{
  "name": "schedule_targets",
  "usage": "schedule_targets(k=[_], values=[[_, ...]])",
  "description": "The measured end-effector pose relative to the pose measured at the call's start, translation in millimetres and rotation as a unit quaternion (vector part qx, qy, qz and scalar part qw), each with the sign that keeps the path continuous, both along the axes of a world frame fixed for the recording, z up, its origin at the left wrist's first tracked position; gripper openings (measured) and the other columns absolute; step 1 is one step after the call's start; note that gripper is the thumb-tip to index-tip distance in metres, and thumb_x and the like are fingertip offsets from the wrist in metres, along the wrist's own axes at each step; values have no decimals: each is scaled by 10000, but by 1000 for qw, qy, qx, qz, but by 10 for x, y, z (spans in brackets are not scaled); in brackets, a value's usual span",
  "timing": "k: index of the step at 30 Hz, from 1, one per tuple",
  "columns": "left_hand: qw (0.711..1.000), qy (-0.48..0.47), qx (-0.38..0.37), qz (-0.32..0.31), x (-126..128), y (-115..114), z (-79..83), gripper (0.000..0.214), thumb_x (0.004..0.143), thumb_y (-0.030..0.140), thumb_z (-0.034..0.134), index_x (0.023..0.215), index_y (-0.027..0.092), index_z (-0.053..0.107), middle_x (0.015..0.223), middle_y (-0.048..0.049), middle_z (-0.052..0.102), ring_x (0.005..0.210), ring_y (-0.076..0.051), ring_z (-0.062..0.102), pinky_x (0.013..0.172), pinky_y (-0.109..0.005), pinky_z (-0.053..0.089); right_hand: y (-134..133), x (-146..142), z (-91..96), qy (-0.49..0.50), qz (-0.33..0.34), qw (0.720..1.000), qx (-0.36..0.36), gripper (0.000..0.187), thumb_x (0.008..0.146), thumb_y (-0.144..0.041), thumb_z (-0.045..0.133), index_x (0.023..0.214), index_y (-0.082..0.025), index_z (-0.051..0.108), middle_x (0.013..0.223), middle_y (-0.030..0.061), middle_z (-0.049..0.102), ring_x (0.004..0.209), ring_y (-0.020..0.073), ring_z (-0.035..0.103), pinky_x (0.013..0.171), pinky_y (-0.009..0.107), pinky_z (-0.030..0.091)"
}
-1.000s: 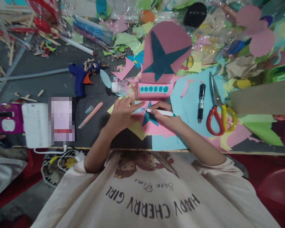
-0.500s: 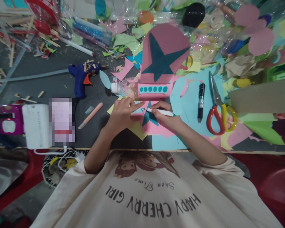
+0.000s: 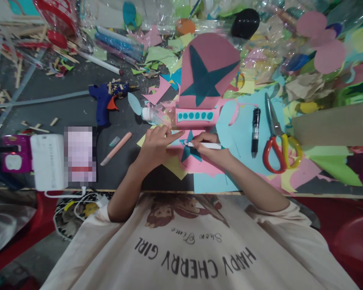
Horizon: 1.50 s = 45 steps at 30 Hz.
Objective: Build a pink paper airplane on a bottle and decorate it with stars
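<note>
My right hand (image 3: 210,149) grips a white pen (image 3: 204,145), its tip on a small teal paper star (image 3: 189,150) that lies on pink paper (image 3: 201,164). My left hand (image 3: 155,145) rests on the papers beside the star, index finger stretched out toward the pen tip and pressing down, the other fingers curled. Just beyond both hands stands a pink paper model (image 3: 207,74) with a large teal star and a strip of teal dots (image 3: 195,116).
A blue glue gun (image 3: 107,98) lies at the left, a black pen (image 3: 255,129) and red-and-yellow scissors (image 3: 275,139) at the right on light blue paper. A white power bank (image 3: 46,161) sits near the front edge. Paper scraps, markers and sticks crowd the back.
The pen tip has shifted slightly along the small star. Both hands stay in place; a hand at the far left edge is gone from view.
</note>
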<state>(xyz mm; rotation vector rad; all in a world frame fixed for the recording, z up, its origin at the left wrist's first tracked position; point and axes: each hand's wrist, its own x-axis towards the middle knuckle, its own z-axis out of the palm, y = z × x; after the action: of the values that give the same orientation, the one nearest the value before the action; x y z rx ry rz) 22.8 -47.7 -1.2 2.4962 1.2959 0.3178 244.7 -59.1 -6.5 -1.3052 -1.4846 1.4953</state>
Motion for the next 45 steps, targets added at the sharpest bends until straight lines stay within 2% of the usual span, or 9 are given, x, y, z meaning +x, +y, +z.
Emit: schedule_targets(k=[2, 7, 13, 18, 24, 29, 36, 42, 45], values=[[1000, 2, 6, 1, 4, -2, 2, 498, 856, 317, 748, 1341, 291, 638, 983, -64, 613, 929, -240, 536, 779, -345, 327, -4, 1, -2, 6, 2, 1000, -6, 339, 854, -507, 640, 690, -211, 651, 608, -3, 613, 523, 133, 530, 486, 281, 432], [1000, 4, 3, 3, 9, -3, 11, 479, 872, 329, 737, 1340, 299, 638, 980, -61, 614, 930, -240, 539, 778, -342, 330, -10, 18, -35, 20, -57, 998, 34, 302, 848, -492, 658, 711, -223, 665, 693, 14, 674, 676, 170, 636, 645, 325, 527], [1000, -2, 9, -1, 0, 1, -9, 490, 864, 320, 744, 1341, 295, 636, 981, -61, 616, 927, -242, 544, 775, -345, 330, -13, 9, -21, 7, -46, 998, 37, 315, 864, -509, 650, 724, -227, 654, 665, 2, 646, 633, 160, 607, 597, 311, 499], [1000, -4, 18, -5, -9, 1, -16, 498, 852, 330, 758, 1334, 286, 641, 984, -62, 620, 922, -241, 545, 767, -342, 329, -9, 2, -16, -5, -10, 1000, 14, 357, 849, -509, 641, 651, -212, 646, 601, 4, 616, 557, 151, 554, 523, 296, 454], [1000, -9, 29, -7, -11, -1, -23, 503, 840, 267, 757, 1330, 282, 640, 974, -55, 620, 912, -237, 544, 770, -342, 333, -10, 16, -16, 2, -43, 999, 25, 281, 863, -457, 638, 715, -218, 646, 664, 14, 642, 643, 166, 605, 598, 317, 508], [1000, -2, 28, -10, -11, 3, -17, 487, 860, 297, 737, 1335, 284, 632, 982, -59, 623, 911, -235, 541, 763, -341, 329, -3, 8, -10, -5, -4, 1000, -1, 336, 834, -494, 648, 645, -217, 619, 614, -1, 615, 549, 137, 540, 520, 293, 452], [1000, -1, 23, -5, 1, 2, -11, 479, 866, 288, 720, 1336, 288, 629, 966, -55, 617, 910, -235, 538, 765, -344, 327, 5, -3, 5, 10, -71, 996, 46, 321, 852, -494, 648, 663, -237, 612, 639, -10, 625, 640, 160, 595, 629, 325, 489], [1000, -4, 10, -3, -8, 0, -24, 470, 886, 299, 699, 1349, 303, 617, 970, -58, 604, 921, -237, 531, 778, -348, 336, -3, 0, -18, 9, -27, 1000, 6, 340, 834, -503, 643, 636, -229, 603, 604, -8, 593, 586, 152, 546, 562, 314, 462], [1000, -2, 7, -5, -13, 3, -20, 486, 884, 311, 705, 1360, 304, 610, 970, -57, 598, 917, -239, 527, 776, -349, 339, -6, 10, -22, 16, -47, 999, 18, 312, 849, -476, 644, 658, -233, 603, 643, -5, 607, 621, 160, 571, 600, 326, 482]])
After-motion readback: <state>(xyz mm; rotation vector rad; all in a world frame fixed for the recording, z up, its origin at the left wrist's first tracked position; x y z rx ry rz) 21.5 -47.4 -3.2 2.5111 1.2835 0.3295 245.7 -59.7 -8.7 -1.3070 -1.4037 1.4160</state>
